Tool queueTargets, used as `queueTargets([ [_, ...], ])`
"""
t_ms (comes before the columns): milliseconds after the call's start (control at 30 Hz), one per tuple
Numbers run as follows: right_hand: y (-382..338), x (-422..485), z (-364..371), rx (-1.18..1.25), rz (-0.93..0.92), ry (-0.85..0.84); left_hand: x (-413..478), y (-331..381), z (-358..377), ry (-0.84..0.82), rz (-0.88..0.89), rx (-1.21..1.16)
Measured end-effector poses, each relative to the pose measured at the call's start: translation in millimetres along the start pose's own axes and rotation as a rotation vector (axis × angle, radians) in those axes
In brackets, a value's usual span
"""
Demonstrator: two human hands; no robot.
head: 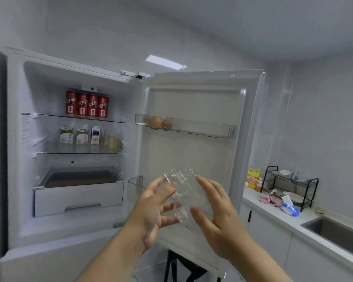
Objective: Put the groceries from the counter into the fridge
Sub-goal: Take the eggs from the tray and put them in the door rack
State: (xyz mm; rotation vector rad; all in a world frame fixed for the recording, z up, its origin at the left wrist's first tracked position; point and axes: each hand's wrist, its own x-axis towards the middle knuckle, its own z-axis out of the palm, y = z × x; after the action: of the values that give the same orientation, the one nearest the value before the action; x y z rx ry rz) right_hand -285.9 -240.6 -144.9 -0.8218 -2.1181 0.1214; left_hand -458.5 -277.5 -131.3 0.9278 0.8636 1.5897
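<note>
Looks like the egg step: two brown eggs (161,123) sit in the clear door bin (212,131) of the open fridge (14,139), and the carton (184,190) is up in front of the door, between both hands. As far as I can tell it's empty, though see-through plastic is hard to read. Left hand (156,210) pinches one edge, thumb on top and fingers under. Right hand (219,217) lies flat-fingered against the other side, not curled round it. Tip: that thin dimpled shell probably flexes, so support it from both sides, don't squeeze, and check every cup before binning it. Eggs are smooth and round, so I'd nudge them against the bin wall so they don't roll when the door swings. Inside: glossy red cans (87,104) on a glass shelf, waxy milk boxes (80,135) below, a matte white drawer (77,197) at the bottom
</note>
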Motion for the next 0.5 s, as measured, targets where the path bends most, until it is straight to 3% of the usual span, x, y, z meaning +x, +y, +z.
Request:
queueTargets([
  [200,-9.8,-7.6,11.4,0.004,0.040,0.061,-9.9,-6.4,13.3,0.142,0.057,0.012],
  [500,-16.9,-14.6,9.6,-0.119,0.034,0.024,-17.2,-10.9,23.0,0.122,0.148,0.143],
])
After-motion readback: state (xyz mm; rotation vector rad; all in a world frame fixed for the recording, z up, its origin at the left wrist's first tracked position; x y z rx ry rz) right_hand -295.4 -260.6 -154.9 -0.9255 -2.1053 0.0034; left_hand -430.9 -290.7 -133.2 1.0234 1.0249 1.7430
